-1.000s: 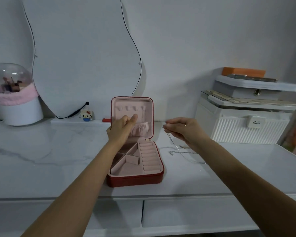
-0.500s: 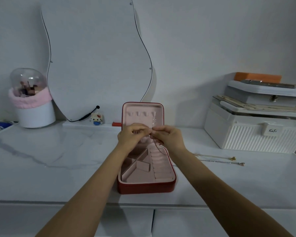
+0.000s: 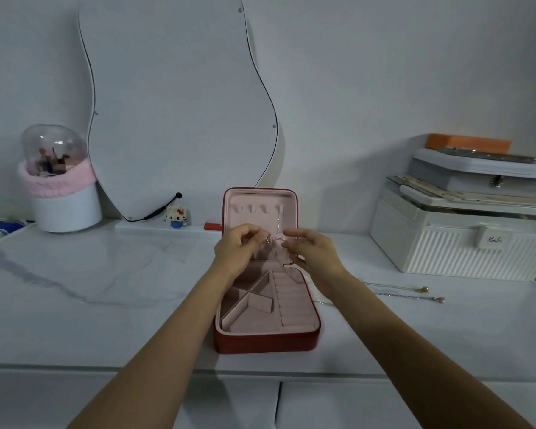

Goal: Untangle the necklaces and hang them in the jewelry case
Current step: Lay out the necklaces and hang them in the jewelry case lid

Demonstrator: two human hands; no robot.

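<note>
my left hand [image 3: 240, 250] and my right hand [image 3: 310, 252] are up in front of the raised lid of the jewelry case [image 3: 265, 342], fingertips facing each other with a small gap between. both sets of fingers are curled in, pinching the ends of a fine necklace [image 3: 273, 239]; the chain is so thin that i can only make out a short bright stretch between my fingertips and a faint strand dropping toward 6 o'clock over the tray, so exactly where each pinch sits i cannot tell.

what the next move turns on, as i judge it: the row of hooks [image 3: 257, 209] in the lid lies at 12 o'clock from my grip, just above my knuckles, and the chain's held span runs from 9 to 3 o'clock, across that row. the hooks near the right end sit closest to my right hand, so that hand looks better placed to lift and seat the chain while the left keeps it taut.

two more necklaces [image 3: 412, 294] lie on the tabletop [image 3: 106, 320] at about 4 o'clock from my right hand, stretched out side by side, well apart from the case.
</note>
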